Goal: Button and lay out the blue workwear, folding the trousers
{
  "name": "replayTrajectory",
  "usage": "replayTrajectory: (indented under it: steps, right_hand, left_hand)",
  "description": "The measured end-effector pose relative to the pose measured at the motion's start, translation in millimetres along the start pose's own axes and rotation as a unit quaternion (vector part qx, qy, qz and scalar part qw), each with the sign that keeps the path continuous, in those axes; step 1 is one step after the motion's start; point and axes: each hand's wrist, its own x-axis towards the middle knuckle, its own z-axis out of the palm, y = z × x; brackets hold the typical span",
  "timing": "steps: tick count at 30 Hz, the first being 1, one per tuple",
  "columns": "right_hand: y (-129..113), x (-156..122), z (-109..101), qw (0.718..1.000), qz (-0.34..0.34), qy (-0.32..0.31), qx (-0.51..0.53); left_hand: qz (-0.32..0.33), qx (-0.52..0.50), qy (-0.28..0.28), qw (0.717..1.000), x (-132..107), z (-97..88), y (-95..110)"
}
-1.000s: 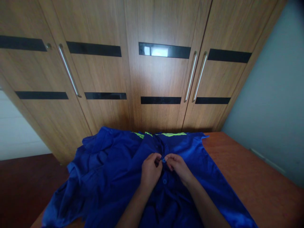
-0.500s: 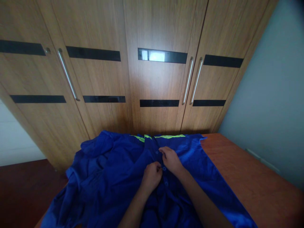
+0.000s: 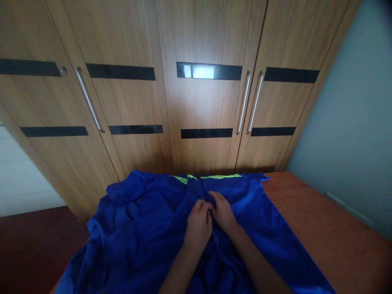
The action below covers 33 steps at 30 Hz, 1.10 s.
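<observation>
My left hand (image 3: 199, 224) and right hand (image 3: 223, 212) meet at the fingers over the blue shirt's (image 3: 159, 208) front; I can't tell whether they grip cloth. The shirt covers the table (image 3: 324, 220) up to its far edge. Tugging hard could drag it askew, or strain the button (image 3: 216, 240) just below.

From my remote seat, this looks like a room in a home: I see a wooden wardrobe (image 3: 169, 102) with metal handles (image 3: 243, 102) beside a plain wall (image 3: 352, 134).
</observation>
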Motion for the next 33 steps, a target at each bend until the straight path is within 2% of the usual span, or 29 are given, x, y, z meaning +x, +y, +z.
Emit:
replayTrajectory:
  steps: [2, 5, 10, 12, 14, 16, 18, 23, 31, 33]
  right_hand:
    - [7, -1, 4, 0.999, -0.012, 0.028, 0.038]
    - [15, -1, 0, 0.997, -0.016, 0.062, 0.049]
    - [13, -1, -16, 0.998, -0.011, 0.054, -0.04]
    - [9, 1, -20, 0.997, -0.046, 0.026, -0.053]
    - [5, 3, -22, 0.995, -0.083, -0.032, -0.043]
    - [3, 4, -23, 0.992, -0.07, -0.092, -0.041]
    - [3, 5, -23, 0.992, -0.02, -0.117, -0.053]
    - [2, 3, -23, 0.99, 0.069, -0.101, -0.078]
    - [-14, -1, -19, 0.98, 0.084, -0.116, -0.135]
    - [-15, -2, -17, 0.984, 0.094, -0.1, -0.112]
  left_hand:
    - [0.008, -0.019, 0.011, 1.0, 8, 1.2, -3]
    - [-0.036, 0.021, -0.023, 0.999, 22, 4.2, -12]
    - [-0.088, 0.085, -0.076, 0.99, 44, 11.8, -26]
    - [-0.102, 0.107, -0.095, 0.984, 51, 15.9, -29]
    - [-0.113, 0.123, -0.106, 0.98, 58, 20.3, -30]
    - [-0.125, 0.133, -0.109, 0.977, 62, 24.6, -31]
    - [-0.136, 0.136, -0.106, 0.976, 65, 28.2, -33]
    - [-0.145, 0.104, -0.086, 0.98, 65, 31.3, -42]
    - [-0.116, -0.023, -0.027, 0.993, 59, 23.4, -40]
    - [-0.115, -0.058, -0.005, 0.992, 57, 19.7, -37]
